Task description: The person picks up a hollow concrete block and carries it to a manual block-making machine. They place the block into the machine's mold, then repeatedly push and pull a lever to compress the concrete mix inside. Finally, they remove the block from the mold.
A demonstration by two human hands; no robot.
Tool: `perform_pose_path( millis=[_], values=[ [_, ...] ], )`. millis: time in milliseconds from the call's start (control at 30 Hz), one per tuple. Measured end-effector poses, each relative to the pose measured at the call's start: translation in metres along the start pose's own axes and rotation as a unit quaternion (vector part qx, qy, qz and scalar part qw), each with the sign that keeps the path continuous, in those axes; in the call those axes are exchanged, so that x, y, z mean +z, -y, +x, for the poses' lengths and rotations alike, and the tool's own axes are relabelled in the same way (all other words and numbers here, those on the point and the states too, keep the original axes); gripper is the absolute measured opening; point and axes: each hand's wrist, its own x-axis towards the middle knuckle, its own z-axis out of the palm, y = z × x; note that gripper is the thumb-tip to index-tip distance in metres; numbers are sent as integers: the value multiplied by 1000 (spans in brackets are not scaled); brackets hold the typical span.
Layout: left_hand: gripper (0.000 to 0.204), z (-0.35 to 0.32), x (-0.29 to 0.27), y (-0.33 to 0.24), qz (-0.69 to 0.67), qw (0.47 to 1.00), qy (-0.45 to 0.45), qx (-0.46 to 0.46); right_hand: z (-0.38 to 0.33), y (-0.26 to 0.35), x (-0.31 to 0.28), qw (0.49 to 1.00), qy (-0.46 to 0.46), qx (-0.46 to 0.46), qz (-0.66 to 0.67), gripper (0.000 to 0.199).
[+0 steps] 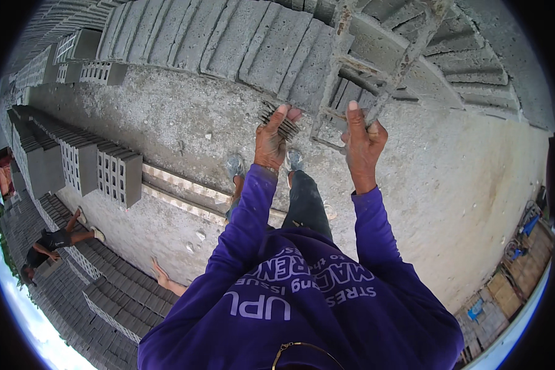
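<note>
My left hand (269, 147) is closed round a fan of thin, grey, cement-dusted strips (287, 129); their exact kind is unclear. Beside it, my right hand (365, 147) grips the near end of a cement-crusted metal frame (332, 80), thumb up along it. Two long bars joined by crosspieces make up the frame, which reaches away over grey concrete blocks (376, 44). Just beyond my left hand runs a long row of grey concrete blocks (228, 43), set side by side. Part of my right hand's grip is hidden behind the hand itself.
Hollow blocks (118, 179) stand stacked at the left, near long pale beams (188, 183) on the rough ground (450, 185). Another person (54, 239) is among block rows at the far left. Someone's bare limb (164, 275) shows beside my left sleeve. Boards (505, 293) lie at the far right.
</note>
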Motion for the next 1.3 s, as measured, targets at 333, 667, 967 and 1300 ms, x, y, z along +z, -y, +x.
perform_pose_path(
  millis=[333, 667, 967, 1300],
  values=[
    [43, 7, 5, -6, -1, 998, 39, -44, 11, -23, 12, 996, -9, -56, -66, 41],
    [34, 9, 5, -3, -44, 994, 68, -67, -3, 83, 35, 992, -57, -103, 42, 40],
    [25, 9, -20, 1, -19, 997, 22, -75, 2, 19, 28, 999, -32, -30, -4, 29],
    [23, 10, -81, -79, -108, 994, 1, 20, 0, 53, 131, 989, 18, -74, 124, 38]
  ],
)
